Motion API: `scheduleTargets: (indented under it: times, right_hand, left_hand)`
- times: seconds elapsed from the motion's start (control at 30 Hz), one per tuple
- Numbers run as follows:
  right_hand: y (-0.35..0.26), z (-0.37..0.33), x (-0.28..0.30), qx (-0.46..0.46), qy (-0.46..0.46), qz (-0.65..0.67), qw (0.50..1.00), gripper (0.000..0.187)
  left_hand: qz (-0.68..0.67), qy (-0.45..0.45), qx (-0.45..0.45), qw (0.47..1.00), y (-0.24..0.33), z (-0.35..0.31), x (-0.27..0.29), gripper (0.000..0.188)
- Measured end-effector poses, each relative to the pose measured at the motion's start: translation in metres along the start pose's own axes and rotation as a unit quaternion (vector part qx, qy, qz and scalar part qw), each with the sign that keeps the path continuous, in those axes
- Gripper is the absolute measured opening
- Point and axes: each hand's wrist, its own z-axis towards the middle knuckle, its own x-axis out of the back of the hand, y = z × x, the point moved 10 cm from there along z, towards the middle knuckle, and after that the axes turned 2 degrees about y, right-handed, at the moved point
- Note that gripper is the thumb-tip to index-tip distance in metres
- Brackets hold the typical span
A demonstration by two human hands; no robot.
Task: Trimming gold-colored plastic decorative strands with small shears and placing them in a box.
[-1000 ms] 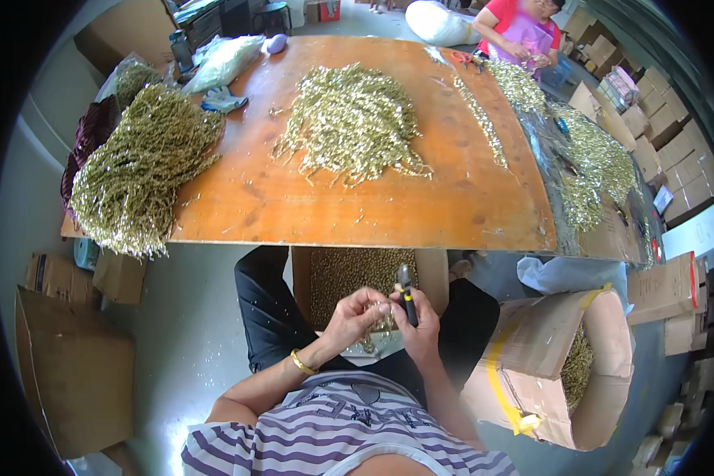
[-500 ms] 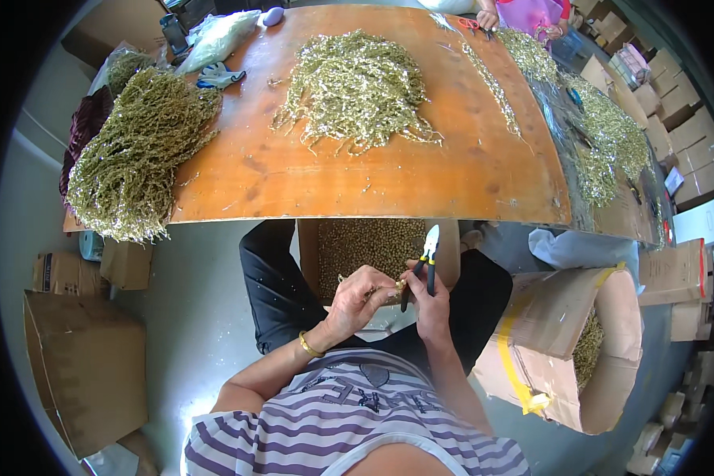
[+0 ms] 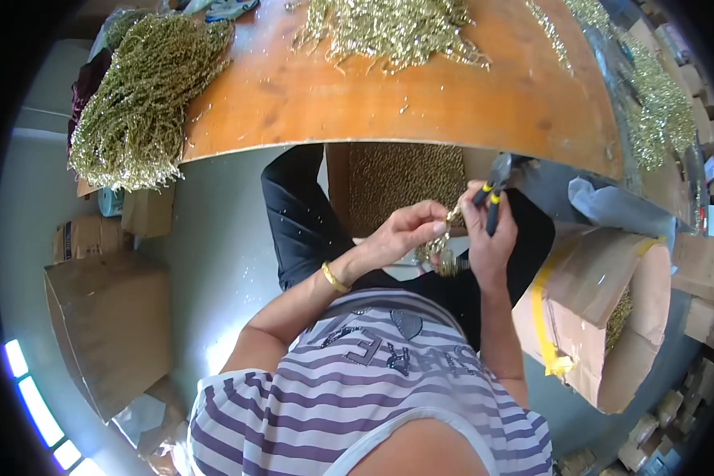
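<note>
My left hand [image 3: 408, 232], with a gold bangle [image 3: 334, 278] on its wrist, pinches a glittery gold strand [image 3: 439, 255] that hangs in a loose bunch from the fingers. Close beside it, my right hand [image 3: 492, 244] grips pliers [image 3: 496, 194] with black and yellow handles, their metal jaws pointing up towards the table edge. The strand runs up between both hands; whether the right fingers also pinch it is hard to make out. Behind the hands, a cardboard box [image 3: 337, 178] under the table holds many small gold beads [image 3: 404, 190].
Above the box, the wooden table [image 3: 357, 111] bears heaps of gold strands: a middle pile [image 3: 385, 32], a left bundle [image 3: 143, 103] hanging over the edge, and a right pile [image 3: 654, 103]. An open carton [image 3: 591, 293] lies to my right, and another carton [image 3: 115, 325] stands left.
My view has tipped down and shifted left. Both hands have moved a little apart, and more of the gold strand now hangs between them. The pliers remain in my right hand.
</note>
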Motion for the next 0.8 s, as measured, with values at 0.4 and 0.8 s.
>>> scheduleTargets:
  times: [0.4,0.8]
  right_hand:
    - [0.018,-0.001,-0.009,-0.030,0.005,0.090,0.995,0.014]
    - [0.020,-0.030,0.000,-0.005,-0.139,-0.206,0.969,0.035]
  left_hand:
    - [0.098,0.051,0.060,0.992,-0.005,-0.005,0.012,0.029]
    - [0.193,0.142,-0.072,0.968,0.016,-0.006,0.033,0.025]
